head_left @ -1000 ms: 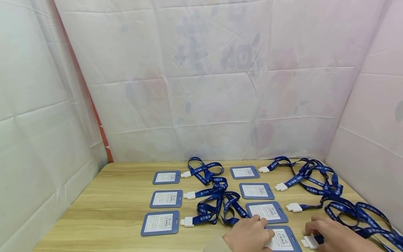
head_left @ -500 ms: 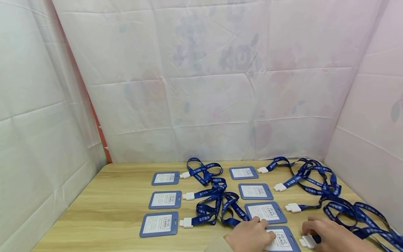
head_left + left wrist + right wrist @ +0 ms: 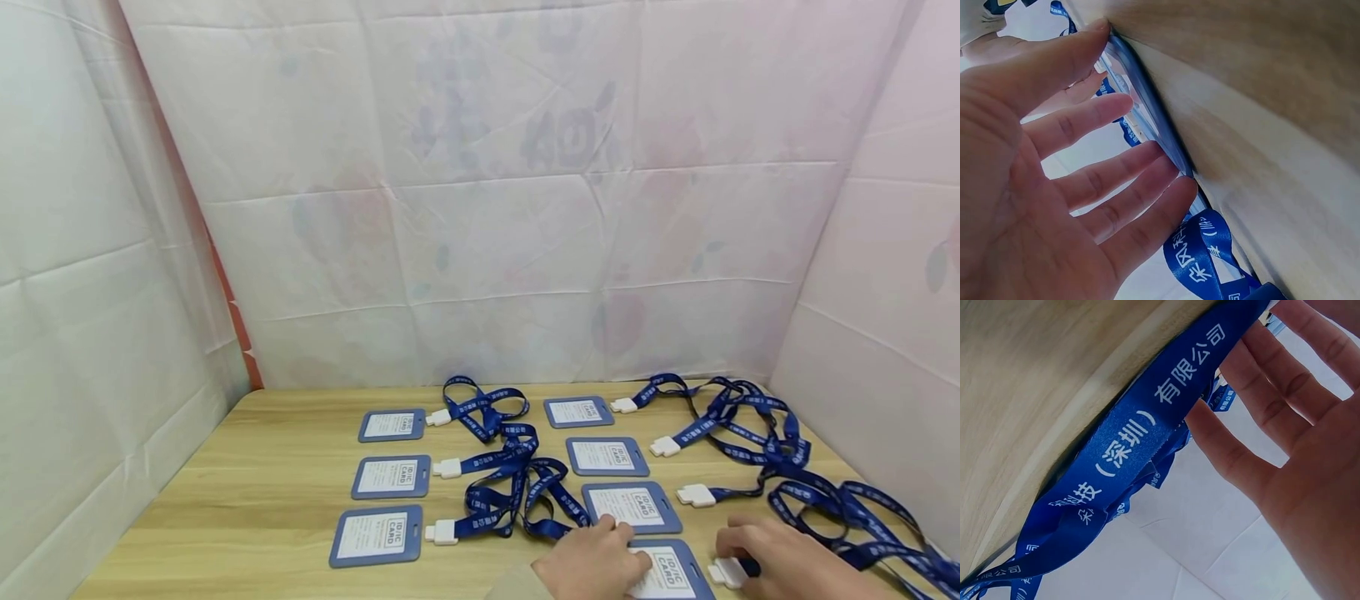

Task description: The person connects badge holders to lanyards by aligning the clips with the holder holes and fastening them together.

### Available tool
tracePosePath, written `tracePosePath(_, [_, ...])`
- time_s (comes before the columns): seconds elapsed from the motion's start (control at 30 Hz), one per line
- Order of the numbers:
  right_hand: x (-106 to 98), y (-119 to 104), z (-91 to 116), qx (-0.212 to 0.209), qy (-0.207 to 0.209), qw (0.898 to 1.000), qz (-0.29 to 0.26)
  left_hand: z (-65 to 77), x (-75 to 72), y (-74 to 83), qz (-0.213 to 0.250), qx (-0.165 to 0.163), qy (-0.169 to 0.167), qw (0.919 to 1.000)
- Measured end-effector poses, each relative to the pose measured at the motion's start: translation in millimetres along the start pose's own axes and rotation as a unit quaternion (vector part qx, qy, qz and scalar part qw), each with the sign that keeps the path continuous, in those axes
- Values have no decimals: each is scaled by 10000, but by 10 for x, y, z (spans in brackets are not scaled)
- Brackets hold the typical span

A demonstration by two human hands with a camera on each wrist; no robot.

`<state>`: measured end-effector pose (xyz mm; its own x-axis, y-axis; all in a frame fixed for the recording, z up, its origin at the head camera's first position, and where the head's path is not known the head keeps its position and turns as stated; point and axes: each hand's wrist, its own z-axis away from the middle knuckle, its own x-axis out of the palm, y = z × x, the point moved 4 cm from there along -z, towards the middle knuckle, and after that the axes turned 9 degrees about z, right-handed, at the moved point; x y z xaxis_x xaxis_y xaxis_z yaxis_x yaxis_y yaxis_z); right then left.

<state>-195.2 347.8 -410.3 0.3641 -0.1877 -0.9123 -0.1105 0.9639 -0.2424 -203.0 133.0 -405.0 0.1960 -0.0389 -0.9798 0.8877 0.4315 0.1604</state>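
In the head view my left hand [image 3: 597, 560] lies over the left part of the nearest blue ID badge holder [image 3: 670, 573]. The left wrist view has the thumb at one edge of this badge holder [image 3: 1147, 94] and the other fingertips along its opposite side. To the right, my right hand [image 3: 783, 557] holds a blue lanyard at its white clip [image 3: 727, 572], which points at the holder's slotted end. A printed lanyard strap [image 3: 1129, 437] runs past the right fingers [image 3: 1229, 450] in the right wrist view; the thumb is mostly hidden there.
Several badge holders lie in a left column [image 3: 377, 536] and a right column [image 3: 632, 507], each with a lanyard clip [image 3: 696, 495] at its right. Tangled lanyards [image 3: 847, 517] spread along the right side. Pale cloth walls [image 3: 487, 250] surround the wooden table [image 3: 247, 483].
My right hand and the white clip have shifted slightly left, closer to the nearest badge holder. The left hand stays at that holder; the whole head view drifts a little.
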Motion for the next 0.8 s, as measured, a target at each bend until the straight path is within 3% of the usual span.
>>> tracePosePath(0.23, [-43,2,3,-531,79,9983,231,-25,-7,10,-31,-45,-128,9999])
tracePosePath(0.53, [-76,-69,6,-739,346,9962,309,-33,4,9,-160,-491,-55,9987])
tracePosePath(0.8, [-105,-90,12,-1038,389,9931,388,-42,4,-4,50,-652,-254,9975])
